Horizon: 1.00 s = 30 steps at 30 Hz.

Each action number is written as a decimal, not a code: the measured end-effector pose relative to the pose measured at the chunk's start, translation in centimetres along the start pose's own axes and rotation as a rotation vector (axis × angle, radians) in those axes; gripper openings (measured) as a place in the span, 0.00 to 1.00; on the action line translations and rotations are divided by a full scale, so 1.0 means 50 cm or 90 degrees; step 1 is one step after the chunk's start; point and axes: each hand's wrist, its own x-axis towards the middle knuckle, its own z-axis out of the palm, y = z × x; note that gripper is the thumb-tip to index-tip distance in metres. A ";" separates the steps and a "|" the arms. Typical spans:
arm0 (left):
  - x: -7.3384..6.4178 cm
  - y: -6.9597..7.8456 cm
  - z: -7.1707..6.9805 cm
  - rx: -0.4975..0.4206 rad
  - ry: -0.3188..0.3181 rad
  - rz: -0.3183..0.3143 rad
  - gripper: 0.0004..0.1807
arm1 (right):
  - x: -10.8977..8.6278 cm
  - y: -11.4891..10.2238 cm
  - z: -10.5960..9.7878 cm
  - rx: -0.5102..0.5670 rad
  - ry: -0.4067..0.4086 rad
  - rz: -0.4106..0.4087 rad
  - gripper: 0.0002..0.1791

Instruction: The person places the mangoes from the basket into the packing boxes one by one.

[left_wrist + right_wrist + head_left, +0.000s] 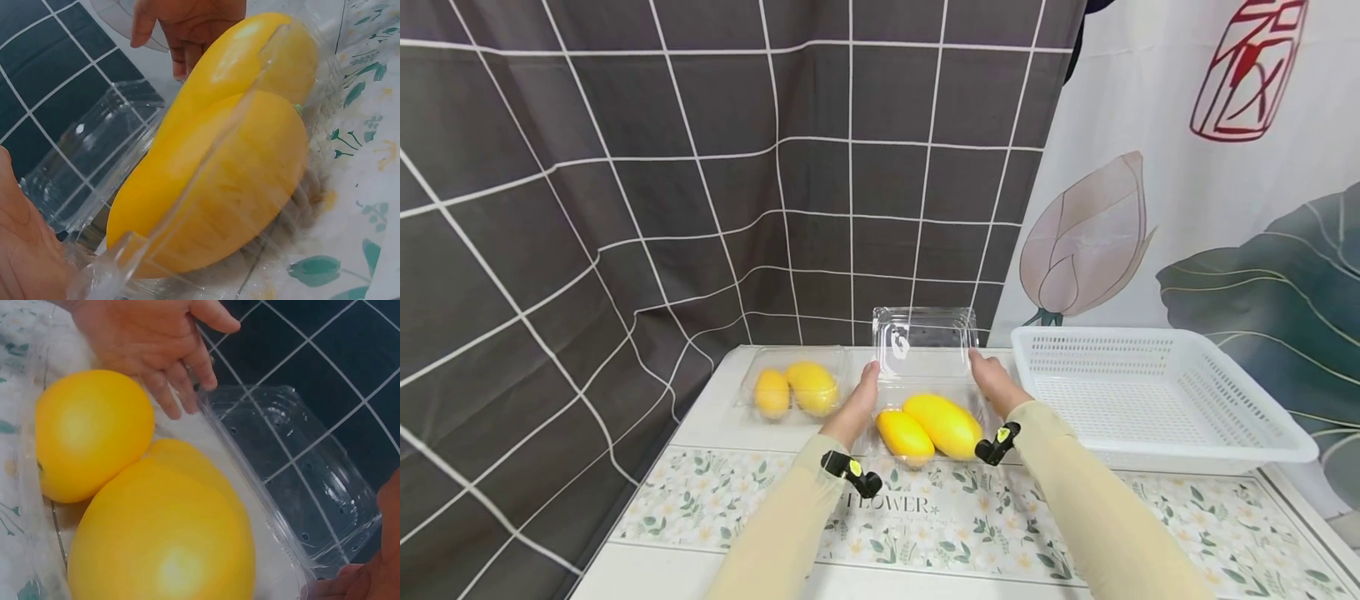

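A clear plastic clamshell box (pixel 917 385) sits at the middle of the table with its lid (pixel 925 342) standing up at the back. Two yellow mangoes (pixel 943 425) lie side by side in its base, one larger than the other. My left hand (pixel 859 404) is at the box's left side, thumb raised and fingers extended near the hinge, as the right wrist view shows. On the opposite side, my right hand (pixel 994 383) has its thumb by the lid's right edge and its fingers relaxed downward. Neither hand grips a mango.
Another clear box (pixel 842 360) with two yellow mangoes (pixel 812 387) stands at the back left. A white perforated plastic basket (pixel 1262 392) is at the right, close to my right forearm. A dark gridded curtain (pixel 820 183) hangs behind the table, which has a flower-printed strip (pixel 700 492).
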 end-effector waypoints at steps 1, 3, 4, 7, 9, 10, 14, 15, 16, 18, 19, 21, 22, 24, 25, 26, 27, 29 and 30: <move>0.000 -0.001 -0.001 -0.002 0.000 0.005 0.42 | 0.000 -0.003 -0.001 0.009 -0.001 0.003 0.47; -0.001 -0.003 -0.005 -0.004 0.001 0.003 0.45 | -0.001 -0.008 -0.002 0.029 -0.005 0.012 0.48; -0.001 -0.003 -0.006 -0.006 0.002 -0.001 0.47 | -0.001 -0.011 -0.002 0.042 -0.007 0.016 0.48; -0.001 0.001 -0.012 -0.013 0.006 -0.017 0.51 | 0.001 -0.017 -0.005 0.087 -0.008 0.032 0.48; 0.000 0.008 -0.015 -0.026 0.010 -0.024 0.51 | 0.003 -0.021 -0.007 0.109 -0.009 0.039 0.47; 0.000 0.013 -0.016 -0.030 0.013 -0.019 0.50 | 0.004 -0.024 -0.008 0.112 -0.010 0.039 0.47; 0.002 0.036 -0.022 -0.048 0.018 -0.004 0.45 | 0.003 -0.033 -0.014 0.109 -0.016 0.031 0.48; 0.002 0.042 -0.024 -0.049 0.017 0.000 0.44 | 0.002 -0.036 -0.016 0.106 -0.019 0.027 0.48; 0.003 0.048 -0.027 -0.048 0.015 0.003 0.43 | 0.001 -0.039 -0.018 0.098 -0.022 0.022 0.48; 0.007 0.059 -0.033 -0.051 0.004 0.005 0.44 | -0.003 -0.045 -0.024 0.084 -0.027 0.018 0.49; 0.009 0.064 -0.036 -0.051 0.001 0.001 0.45 | -0.005 -0.049 -0.027 0.076 -0.029 0.016 0.51; 0.013 0.074 -0.044 -0.053 -0.009 -0.011 0.46 | -0.009 -0.056 -0.035 0.061 -0.035 0.007 0.53; 0.014 0.080 -0.049 -0.052 -0.012 -0.021 0.47 | -0.011 -0.060 -0.039 0.052 -0.039 0.006 0.55; 0.015 0.091 -0.059 -0.042 -0.021 -0.042 0.50 | -0.016 -0.069 -0.050 0.039 -0.051 0.004 0.58; 0.014 0.097 -0.064 -0.034 -0.025 -0.050 0.51 | -0.018 -0.073 -0.055 0.032 -0.059 0.005 0.60; 0.012 0.102 -0.070 -0.024 -0.032 -0.057 0.52 | -0.019 -0.077 -0.061 0.027 -0.067 0.007 0.61; 0.011 0.107 -0.075 -0.013 -0.039 -0.062 0.53 | -0.021 -0.082 -0.067 0.021 -0.074 0.010 0.62; 0.007 0.118 -0.085 0.013 -0.055 -0.067 0.54 | -0.025 -0.090 -0.078 0.009 -0.090 0.020 0.65; 0.006 0.124 -0.089 0.026 -0.063 -0.068 0.55 | -0.027 -0.094 -0.084 0.005 -0.095 0.028 0.65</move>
